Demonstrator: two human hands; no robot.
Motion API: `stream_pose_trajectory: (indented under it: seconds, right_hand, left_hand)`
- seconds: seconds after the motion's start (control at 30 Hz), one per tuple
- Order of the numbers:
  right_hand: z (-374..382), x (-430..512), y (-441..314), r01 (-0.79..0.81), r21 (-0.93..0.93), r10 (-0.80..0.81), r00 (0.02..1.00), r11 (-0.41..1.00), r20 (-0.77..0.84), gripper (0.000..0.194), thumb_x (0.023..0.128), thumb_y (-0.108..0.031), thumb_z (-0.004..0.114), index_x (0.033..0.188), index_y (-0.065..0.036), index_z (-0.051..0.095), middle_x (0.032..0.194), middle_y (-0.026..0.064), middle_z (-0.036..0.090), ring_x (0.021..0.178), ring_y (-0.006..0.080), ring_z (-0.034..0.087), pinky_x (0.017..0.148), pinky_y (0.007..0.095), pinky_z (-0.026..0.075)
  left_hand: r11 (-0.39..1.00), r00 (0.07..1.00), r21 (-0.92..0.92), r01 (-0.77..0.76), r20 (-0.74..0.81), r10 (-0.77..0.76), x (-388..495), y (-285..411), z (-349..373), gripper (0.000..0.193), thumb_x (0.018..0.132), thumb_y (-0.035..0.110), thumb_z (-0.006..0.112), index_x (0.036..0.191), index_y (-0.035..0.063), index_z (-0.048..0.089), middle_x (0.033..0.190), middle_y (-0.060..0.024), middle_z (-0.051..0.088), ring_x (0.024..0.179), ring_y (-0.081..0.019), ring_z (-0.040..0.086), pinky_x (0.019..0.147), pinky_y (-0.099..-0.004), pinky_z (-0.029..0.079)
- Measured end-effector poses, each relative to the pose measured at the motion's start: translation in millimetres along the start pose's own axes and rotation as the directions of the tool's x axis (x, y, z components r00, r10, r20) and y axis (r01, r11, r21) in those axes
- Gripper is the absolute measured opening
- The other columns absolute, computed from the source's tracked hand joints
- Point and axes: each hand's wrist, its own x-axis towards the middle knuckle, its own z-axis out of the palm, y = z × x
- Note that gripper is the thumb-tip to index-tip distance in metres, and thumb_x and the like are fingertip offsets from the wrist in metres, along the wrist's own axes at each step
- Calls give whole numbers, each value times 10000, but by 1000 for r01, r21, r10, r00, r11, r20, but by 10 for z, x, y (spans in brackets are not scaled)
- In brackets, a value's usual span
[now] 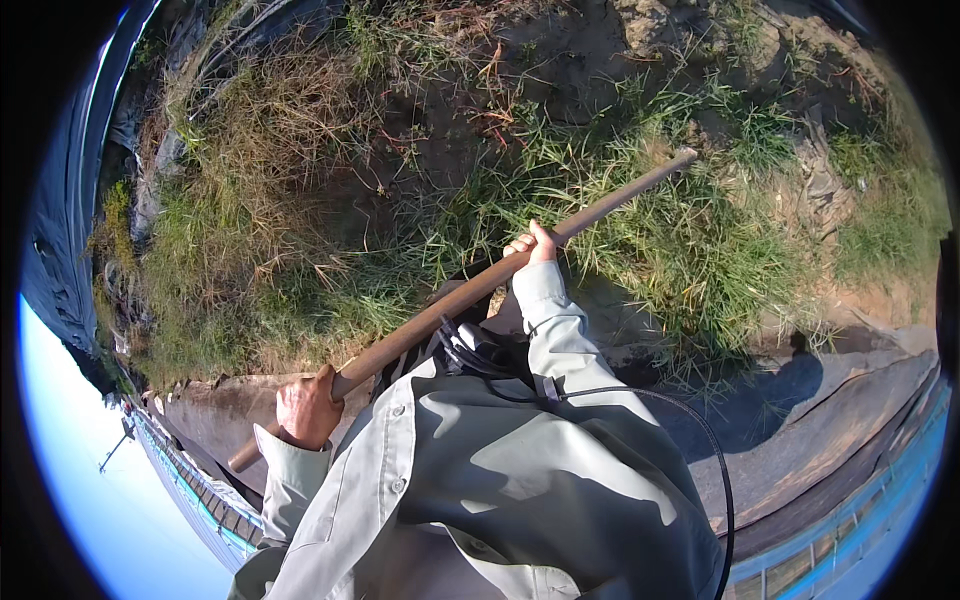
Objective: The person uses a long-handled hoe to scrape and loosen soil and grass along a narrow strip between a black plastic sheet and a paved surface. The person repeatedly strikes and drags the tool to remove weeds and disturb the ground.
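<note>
A long brown wooden handle (pixel 420 326) runs slantwise across the front of my body, rising from lower left to upper right. My left hand (pixel 306 411) is wrapped around it near its lower end, and a short butt sticks out below that fist. Farther up, my right hand (pixel 534 245) grips the same handle near its middle. The far end reaches over green grass (pixel 675 247). Whether a tool head is fixed there cannot be made out. Both forearms are in pale grey-green sleeves.
Dry brown weeds (pixel 285 135) cover the ground at the left. Bare soil and lumps of earth (pixel 645 22) lie at the top. Dark ground sheeting (pixel 847 405) edges the grass near me. A black cable (pixel 709 431) loops from my waist past my right side. Dark plastic sheeting (pixel 64 217) hangs far left.
</note>
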Motion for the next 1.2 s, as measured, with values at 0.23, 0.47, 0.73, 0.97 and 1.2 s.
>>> stream_pose_trajectory:
  seconds: [0.23, 0.47, 0.73, 0.97, 1.2]
  right_hand:
    - [-10, -691, -550, 258, 11, -256, 964, 966, -75, 406, 835, -329, 632, 584, -167, 357, 508, -41, 330, 445, 119, 355, 484, 305, 333]
    - [-95, -1444, -1931, 624, -71, -627, 779, 778, -29, 421, 872, -349, 587, 564, -184, 352, 493, -61, 345, 422, 92, 350, 469, 275, 332]
    - [174, -195, -873, 266, -74, -268, 963, 961, -17, 413, 876, -307, 572, 549, -179, 356, 471, -61, 359, 395, 101, 360, 448, 284, 337]
    - [494, -301, -17, -61, -50, 64, 997, 997, 54, 420, 862, -283, 596, 561, -188, 320, 486, -61, 327, 405, 108, 347, 476, 285, 355]
    - [176, -947, -673, 263, -29, -264, 961, 964, -84, 386, 862, -304, 596, 585, -169, 364, 510, -61, 353, 425, 101, 369, 476, 280, 352]
  left_hand:
    - [978, 972, -77, -195, -145, 183, 481, 24, 217, 251, 695, 231, 681, 882, 118, 559, 669, -133, 641, 621, -310, 643, 578, -428, 501]
    - [868, 887, -183, -461, -124, 444, 1256, 891, 26, 320, 730, 225, 646, 1002, 96, 537, 704, -168, 641, 657, -337, 643, 603, -437, 514]
    - [987, 984, -64, -146, -112, 139, 657, 240, -87, 280, 718, 181, 644, 959, 96, 530, 674, -161, 626, 652, -345, 632, 597, -448, 492]
    - [996, 991, 22, 89, -98, -86, -413, 74, -555, 280, 656, 148, 672, 907, 108, 555, 668, -139, 632, 648, -329, 634, 619, -443, 490]
    - [979, 979, -105, -173, -131, 158, 360, 10, -101, 275, 692, 211, 673, 920, 109, 557, 670, -143, 635, 643, -328, 633, 616, -437, 497]
